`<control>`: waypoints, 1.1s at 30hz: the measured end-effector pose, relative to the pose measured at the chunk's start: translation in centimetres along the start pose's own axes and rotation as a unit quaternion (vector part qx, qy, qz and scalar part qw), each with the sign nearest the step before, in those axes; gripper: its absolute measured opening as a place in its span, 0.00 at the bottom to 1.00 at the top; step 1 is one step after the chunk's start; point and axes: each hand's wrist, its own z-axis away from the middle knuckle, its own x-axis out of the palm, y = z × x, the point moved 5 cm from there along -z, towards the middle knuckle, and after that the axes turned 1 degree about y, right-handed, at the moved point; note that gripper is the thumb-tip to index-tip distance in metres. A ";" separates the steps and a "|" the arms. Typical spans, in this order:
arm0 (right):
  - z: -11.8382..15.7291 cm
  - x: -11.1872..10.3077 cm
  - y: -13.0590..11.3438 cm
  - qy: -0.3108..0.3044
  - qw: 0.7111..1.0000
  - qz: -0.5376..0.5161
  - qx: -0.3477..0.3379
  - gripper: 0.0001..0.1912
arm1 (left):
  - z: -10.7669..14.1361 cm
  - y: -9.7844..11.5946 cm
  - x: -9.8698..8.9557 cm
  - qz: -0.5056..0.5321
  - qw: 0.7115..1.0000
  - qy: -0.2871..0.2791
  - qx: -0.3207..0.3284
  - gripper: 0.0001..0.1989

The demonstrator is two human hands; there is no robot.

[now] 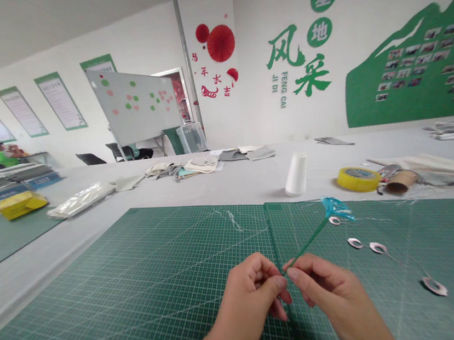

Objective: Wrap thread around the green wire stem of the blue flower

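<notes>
A thin green stem (308, 241) with a translucent blue flower-like head (336, 209) slants up and to the right. My right hand (328, 290) pinches the stem near its lower end between thumb and fingers. Close beside it, my left hand (252, 293) is closed in a pinch at the stem's bottom tip. Both hands are just above the green cutting mat (162, 288). To the right lie several small white rings with dark middles, among them one ring (378, 248) and a nearer one (434, 286), joined by thin wire or thread.
Beyond the mat stand a white thread cone (296, 175), a yellow tape roll (358, 178) and a cardboard tube (400, 182). Fabric pieces (201, 164) lie farther back. At left are a plastic-wrapped pack (84, 199) and a yellow box (22, 204). A person (2, 155) sits far left.
</notes>
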 end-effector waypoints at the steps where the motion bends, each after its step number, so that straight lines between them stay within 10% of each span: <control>1: 0.1 0.0 0.0 -0.003 1.000 0.004 -0.004 0.12 | 0.0 0.0 0.1 0.006 1.000 -0.007 -0.005 0.08; 33: 0.1 0.4 0.7 -0.040 0.995 -0.093 0.021 0.11 | 0.4 0.3 0.6 0.046 0.993 -0.105 -0.036 0.14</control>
